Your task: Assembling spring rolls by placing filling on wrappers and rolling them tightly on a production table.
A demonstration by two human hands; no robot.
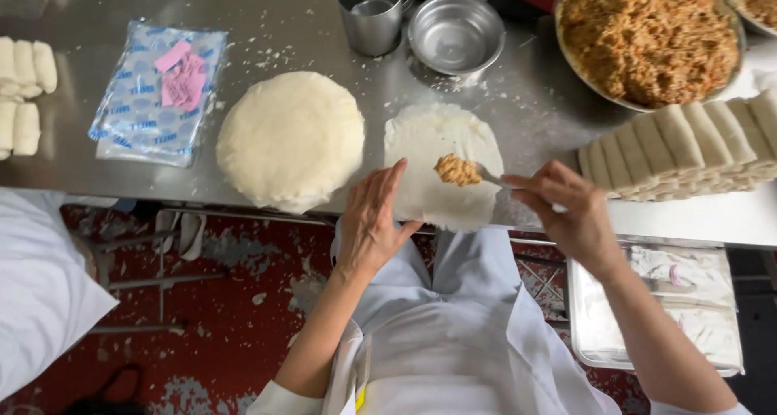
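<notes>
Stainless steel is serving as the work surface, with a single round wrapper (441, 166) lying flat at the near edge of the table (307, 26). Left of the wrapper, a stack of wrappers (290, 138) is waiting, and further left a blue printed plastic bag (154, 91) is lying flat. The left hand (371, 221) is resting open, fingers extended, pinning the wrapper's left edge. On the wrapper, a lump of filling (457, 170) is sitting on a spoon (486, 174). The right hand (562, 208) is closed around the spoon's handle, right of the wrapper. Right of the wrapper, 1 row of finished rolls (688, 144) is lining up below a bowl of filling (647, 38). Judged from here, keeping the wrapper pinned and the filling central should make a neater roll.
</notes>
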